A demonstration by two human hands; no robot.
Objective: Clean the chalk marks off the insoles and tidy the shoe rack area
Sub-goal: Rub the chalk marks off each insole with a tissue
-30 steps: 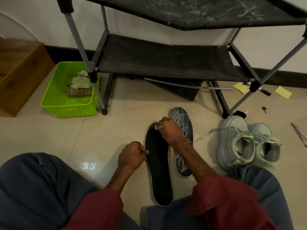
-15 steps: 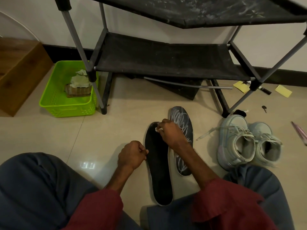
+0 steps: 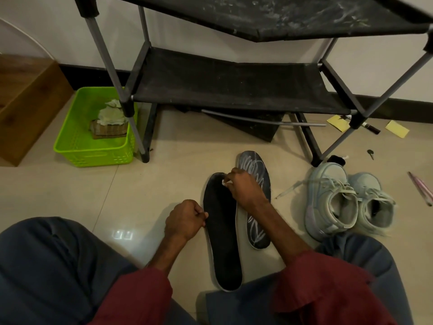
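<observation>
Head camera view: a person sits on the tiled floor [image 3: 164, 179] in front of a black shoe rack [image 3: 234, 83]. Two insoles lie side by side between the knees, toes pointing far.

1. The plain black insole [image 3: 222, 249] is on the left. Its surface shows almost no chalk.
2. The chalk-marked insole [image 3: 254, 161] is just to its right, set slightly farther away and covered in white scribbles. The right forearm crosses over its middle.
3. The left hand [image 3: 185, 219] is curled, with thumb and fingertips pinching the left edge of the plain black insole at mid-length.
4. The right hand [image 3: 246, 188] is closed around a small white wad [image 3: 224, 182] and presses it on the toe end of the plain black insole.

A pair of pale sneakers [image 3: 332, 202] stands to the right of the insoles, near the rack's right leg. A green basket [image 3: 77, 148] holding crumpled paper sits at the far left, beside the rack's left leg. Two yellow notes [image 3: 397, 129] and a key [image 3: 370, 154] lie on the floor at the far right.
</observation>
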